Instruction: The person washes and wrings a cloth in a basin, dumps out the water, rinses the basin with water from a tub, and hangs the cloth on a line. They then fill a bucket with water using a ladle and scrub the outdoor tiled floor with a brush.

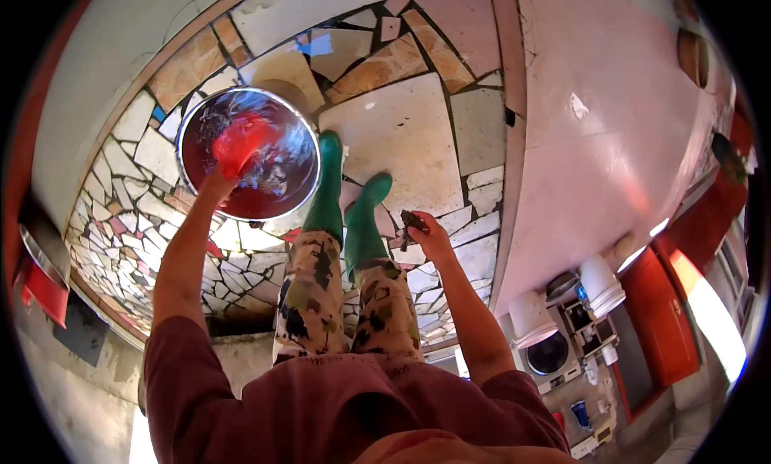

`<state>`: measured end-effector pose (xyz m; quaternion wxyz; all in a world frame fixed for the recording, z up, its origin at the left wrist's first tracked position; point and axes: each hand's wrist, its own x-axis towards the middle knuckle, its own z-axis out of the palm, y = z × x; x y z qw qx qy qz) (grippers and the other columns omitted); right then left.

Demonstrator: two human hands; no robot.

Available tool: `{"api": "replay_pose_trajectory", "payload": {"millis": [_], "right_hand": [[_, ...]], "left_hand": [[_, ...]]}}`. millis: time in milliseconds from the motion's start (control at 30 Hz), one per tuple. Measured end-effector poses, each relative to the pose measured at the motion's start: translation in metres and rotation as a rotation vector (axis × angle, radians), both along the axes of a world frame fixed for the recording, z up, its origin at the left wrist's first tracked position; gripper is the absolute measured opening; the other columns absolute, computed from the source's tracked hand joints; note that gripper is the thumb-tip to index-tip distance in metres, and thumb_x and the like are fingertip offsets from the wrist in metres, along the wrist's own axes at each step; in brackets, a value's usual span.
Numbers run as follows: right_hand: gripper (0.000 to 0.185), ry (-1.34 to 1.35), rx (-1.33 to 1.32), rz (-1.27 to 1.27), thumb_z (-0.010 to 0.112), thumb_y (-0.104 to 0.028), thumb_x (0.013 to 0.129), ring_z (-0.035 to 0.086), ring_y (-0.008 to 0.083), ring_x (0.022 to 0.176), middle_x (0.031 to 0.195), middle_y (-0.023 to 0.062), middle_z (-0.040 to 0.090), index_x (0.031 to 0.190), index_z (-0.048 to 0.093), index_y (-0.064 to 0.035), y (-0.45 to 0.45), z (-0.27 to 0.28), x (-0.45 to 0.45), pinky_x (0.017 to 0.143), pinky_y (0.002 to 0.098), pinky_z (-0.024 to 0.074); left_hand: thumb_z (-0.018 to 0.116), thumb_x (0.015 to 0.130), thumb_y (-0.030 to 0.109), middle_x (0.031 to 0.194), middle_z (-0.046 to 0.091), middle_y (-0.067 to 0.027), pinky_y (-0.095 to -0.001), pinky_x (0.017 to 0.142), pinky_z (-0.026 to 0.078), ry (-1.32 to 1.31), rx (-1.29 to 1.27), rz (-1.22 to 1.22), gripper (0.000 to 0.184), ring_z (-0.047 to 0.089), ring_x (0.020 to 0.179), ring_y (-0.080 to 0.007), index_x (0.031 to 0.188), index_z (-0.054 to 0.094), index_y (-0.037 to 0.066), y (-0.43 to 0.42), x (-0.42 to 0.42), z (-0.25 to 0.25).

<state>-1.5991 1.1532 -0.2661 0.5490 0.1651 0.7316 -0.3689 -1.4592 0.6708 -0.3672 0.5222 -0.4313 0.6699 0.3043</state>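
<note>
My left hand (219, 183) is closed around a red scoop (245, 143), which is smeared by motion over a wide metal-rimmed basin (316, 163). Moving, shiny water (277, 175) fills much of the basin, and the scoop reaches into it. On the other side, my right hand (431, 237) pinches a small dark, crumpled clump (412, 224); whether it is a scrubber or a rag I cannot tell. The two hands are well apart, with my green boots (365, 223) between them.
The floor (393, 143) is paved with broken tiles, wet in places. A raised border (507, 143) runs along the right. Beyond it stand white buckets (530, 319), a washing machine (548, 353) and a red door (654, 311). Another basin (44, 239) is at far left.
</note>
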Motion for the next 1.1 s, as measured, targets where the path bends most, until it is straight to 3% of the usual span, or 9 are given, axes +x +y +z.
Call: {"api": "replay_pose_trajectory", "payload": {"millis": [100, 133, 233, 300, 533, 800, 900, 1033, 1100], "right_hand": [[0.043, -0.013, 0.021, 0.089, 0.064, -0.014, 0.080, 0.060, 0.0149, 0.082, 0.096, 0.0092, 0.063, 0.119, 0.050, -0.0065, -0.028, -0.001, -0.022, 0.073, 0.0264, 0.0473], [0.042, -0.010, -0.016, 0.056, 0.063, -0.014, 0.080, 0.060, 0.0147, 0.082, 0.096, 0.0089, 0.063, 0.119, 0.050, -0.0065, -0.035, -0.004, -0.027, 0.073, 0.0260, 0.0473], [0.042, -0.035, -0.064, 0.022, 0.062, -0.012, 0.081, 0.059, 0.0132, 0.084, 0.099, 0.0069, 0.062, 0.121, 0.049, -0.0073, -0.061, -0.012, -0.047, 0.073, 0.0254, 0.0472], [0.043, -0.185, -0.110, -0.240, 0.060, -0.014, 0.084, 0.058, 0.0118, 0.088, 0.103, 0.0037, 0.060, 0.125, 0.046, -0.0102, -0.081, -0.013, -0.059, 0.076, 0.0251, 0.0449], [0.049, -0.273, -0.115, -0.302, 0.056, -0.024, 0.085, 0.055, 0.0176, 0.097, 0.111, 0.0033, 0.054, 0.130, 0.039, -0.0138, -0.136, -0.022, -0.105, 0.081, 0.0380, 0.0449], [0.037, -0.540, -0.367, -0.869, 0.056, -0.039, 0.084, 0.058, 0.0245, 0.084, 0.094, 0.0075, 0.060, 0.107, 0.054, -0.0104, -0.168, -0.109, -0.154, 0.076, 0.0451, 0.0465], [0.030, -0.505, -0.465, -0.705, 0.062, -0.034, 0.082, 0.058, 0.0198, 0.070, 0.084, 0.0056, 0.060, 0.100, 0.054, -0.0115, -0.193, -0.155, -0.167, 0.061, 0.0380, 0.0505], [0.034, -0.459, -0.312, -0.481, 0.063, -0.026, 0.080, 0.057, 0.0189, 0.070, 0.085, 0.0066, 0.057, 0.106, 0.050, -0.0087, -0.234, -0.144, -0.195, 0.056, 0.0380, 0.0490], [0.034, -0.461, -0.379, -0.439, 0.061, -0.025, 0.081, 0.057, 0.0186, 0.075, 0.088, 0.0059, 0.058, 0.107, 0.050, -0.0075, -0.228, -0.189, -0.202, 0.064, 0.0359, 0.0486]], "left_hand": [[0.060, 0.078, 0.025, 0.071, 0.058, -0.0084, -0.0300, 0.035, 0.043, 0.004, 0.220, 0.955, 0.029, 0.052, 0.043, -0.0178, 0.102, 0.052, 0.010, 0.022, 0.030, 0.021], [0.060, 0.079, 0.023, 0.059, 0.055, -0.0080, -0.0290, 0.033, 0.040, -0.002, 0.238, 1.045, 0.022, 0.050, 0.038, -0.0182, 0.095, 0.054, 0.008, 0.029, 0.040, 0.024], [0.064, 0.079, 0.025, 0.051, 0.051, -0.0062, -0.0283, 0.032, 0.038, 0.141, 0.174, 1.025, 0.022, 0.047, 0.035, -0.0168, 0.086, 0.054, 0.007, 0.057, 0.051, 0.034], [0.065, 0.079, 0.026, 0.050, 0.051, -0.0058, -0.0280, 0.032, 0.038, 0.175, 0.177, 1.118, 0.023, 0.047, 0.034, -0.0162, 0.084, 0.054, 0.007, 0.069, 0.062, 0.028], [0.066, 0.078, 0.023, 0.052, 0.051, -0.0045, -0.0274, 0.031, 0.037, 0.281, 0.212, 1.349, 0.020, 0.046, 0.035, -0.0153, 0.088, 0.055, 0.009, 0.089, 0.049, 0.010], [0.061, 0.082, 0.016, 0.054, 0.049, -0.0039, -0.0241, 0.033, 0.036, 0.464, 0.067, 1.495, 0.017, 0.044, 0.037, -0.0130, 0.092, 0.051, 0.007, 0.144, -0.007, 0.074], [0.059, 0.083, 0.014, 0.053, 0.048, -0.0042, -0.0241, 0.032, 0.035, 0.464, -0.037, 1.489, 0.016, 0.043, 0.036, -0.0121, 0.093, 0.051, 0.004, 0.179, -0.038, 0.113], [0.059, 0.082, 0.009, 0.055, 0.050, -0.0044, -0.0236, 0.036, 0.036, 0.360, -0.143, 1.365, 0.014, 0.047, 0.040, -0.0113, 0.092, 0.050, 0.003, 0.227, -0.133, 0.164], [0.060, 0.081, 0.009, 0.058, 0.052, -0.0047, -0.0234, 0.037, 0.036, 0.358, -0.115, 1.438, 0.016, 0.047, 0.040, -0.0119, 0.092, 0.049, 0.004, 0.258, -0.179, 0.166]]}}
